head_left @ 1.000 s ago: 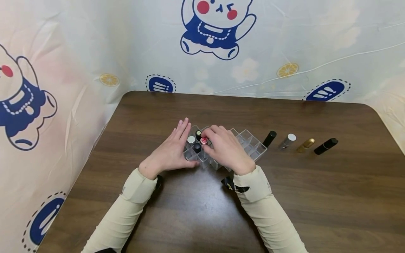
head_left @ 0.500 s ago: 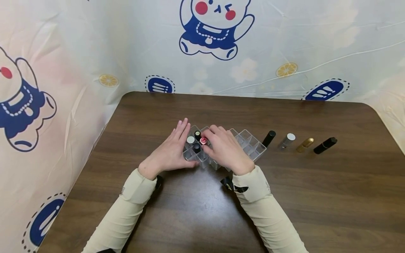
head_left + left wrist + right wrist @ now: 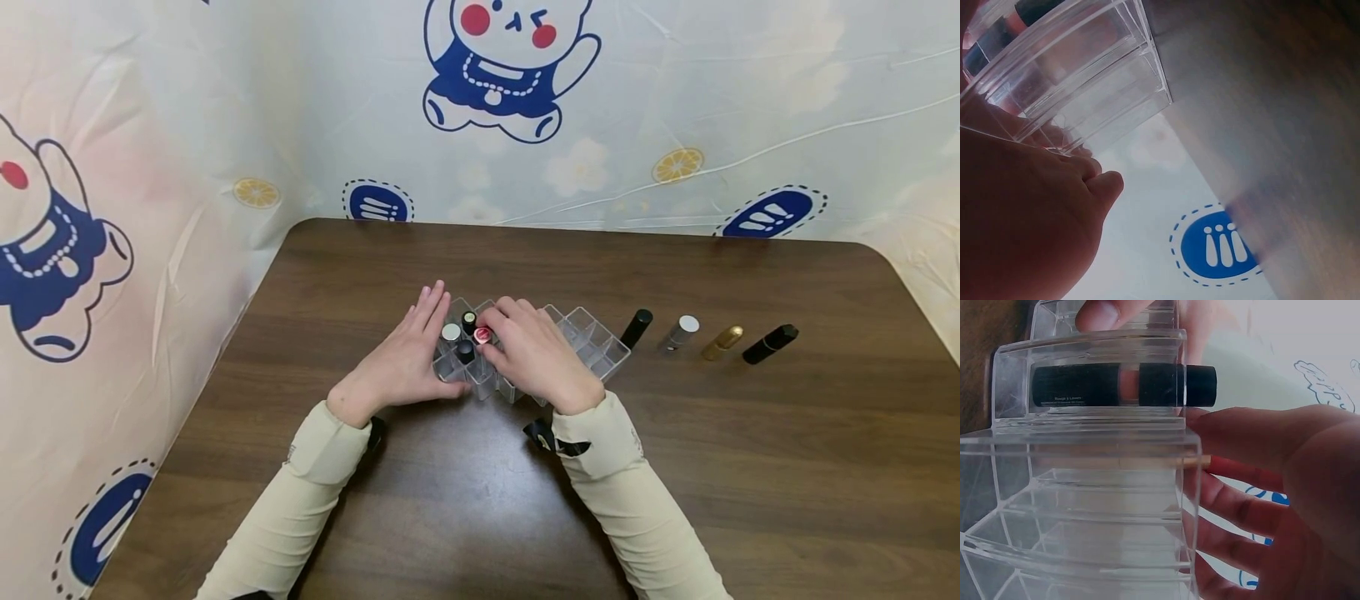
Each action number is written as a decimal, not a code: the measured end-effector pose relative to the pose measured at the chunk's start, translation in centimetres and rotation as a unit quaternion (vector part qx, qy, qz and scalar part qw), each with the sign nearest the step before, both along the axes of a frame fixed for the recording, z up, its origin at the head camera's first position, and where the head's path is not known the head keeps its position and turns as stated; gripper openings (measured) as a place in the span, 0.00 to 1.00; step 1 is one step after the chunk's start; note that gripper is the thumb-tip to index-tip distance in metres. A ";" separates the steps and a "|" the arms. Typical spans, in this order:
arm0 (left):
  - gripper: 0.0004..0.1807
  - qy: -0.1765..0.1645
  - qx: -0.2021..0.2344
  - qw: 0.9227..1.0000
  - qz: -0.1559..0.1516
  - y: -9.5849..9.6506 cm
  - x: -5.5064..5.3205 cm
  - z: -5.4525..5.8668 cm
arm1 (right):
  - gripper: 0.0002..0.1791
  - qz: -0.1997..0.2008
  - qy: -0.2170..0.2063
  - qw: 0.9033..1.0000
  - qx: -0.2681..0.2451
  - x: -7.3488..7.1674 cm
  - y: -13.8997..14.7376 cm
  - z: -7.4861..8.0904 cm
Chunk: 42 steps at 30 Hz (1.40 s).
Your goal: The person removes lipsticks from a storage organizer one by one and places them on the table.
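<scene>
Covering the middle of the clear organizer (image 3: 592,340), the right hand (image 3: 538,358) hides several compartments from the head view; the lower body of the red-topped tube (image 3: 482,335) is obscured there. The right thumb and fingers pinch this tube within the organizer's left half. The left hand (image 3: 401,358) spans the left end, fingers extended, thumb spread; whether every fingertip makes contact cannot be determined.

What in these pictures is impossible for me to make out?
Head view: the middle of the tray, hidden by the right hand.
Left wrist view: part of the left hand, cut off by the left edge.
Right wrist view: the smallest print on the black tube, too small to read.
</scene>
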<state>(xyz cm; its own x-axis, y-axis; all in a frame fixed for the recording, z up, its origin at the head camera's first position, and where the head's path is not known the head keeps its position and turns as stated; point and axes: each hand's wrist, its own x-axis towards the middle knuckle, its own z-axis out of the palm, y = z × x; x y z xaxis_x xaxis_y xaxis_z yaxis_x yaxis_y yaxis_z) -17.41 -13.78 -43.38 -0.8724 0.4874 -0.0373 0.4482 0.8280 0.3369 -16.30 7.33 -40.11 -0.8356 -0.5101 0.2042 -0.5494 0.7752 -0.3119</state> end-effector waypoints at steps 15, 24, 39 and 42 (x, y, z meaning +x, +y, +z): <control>0.68 0.007 0.004 1.000 -0.003 0.0 0.0 -0.1 | 0.12 0.003 -0.052 0.996 -0.077 -0.2 0.3 0.6; 0.68 0.012 0.003 1.000 -0.002 0.1 0.0 -0.1 | 0.13 0.005 -0.077 0.992 -0.100 -0.3 0.4 0.6; 0.69 0.001 0.001 1.000 0.001 0.2 0.0 0.0 | 0.16 0.029 -0.080 0.990 -0.112 -0.5 0.6 0.7; 0.69 0.003 0.002 1.000 0.001 0.1 0.0 -0.1 | 0.14 0.033 -0.072 0.990 -0.113 -0.5 0.5 0.6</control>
<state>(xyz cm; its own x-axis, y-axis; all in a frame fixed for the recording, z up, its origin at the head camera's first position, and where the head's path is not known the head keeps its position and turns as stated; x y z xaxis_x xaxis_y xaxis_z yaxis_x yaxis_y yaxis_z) -17.41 -13.64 -43.44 -0.8734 0.4861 -0.0299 0.4489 0.8272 0.3380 -16.78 7.87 -39.50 -0.8311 -0.5191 0.1994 -0.5330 0.6412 -0.5520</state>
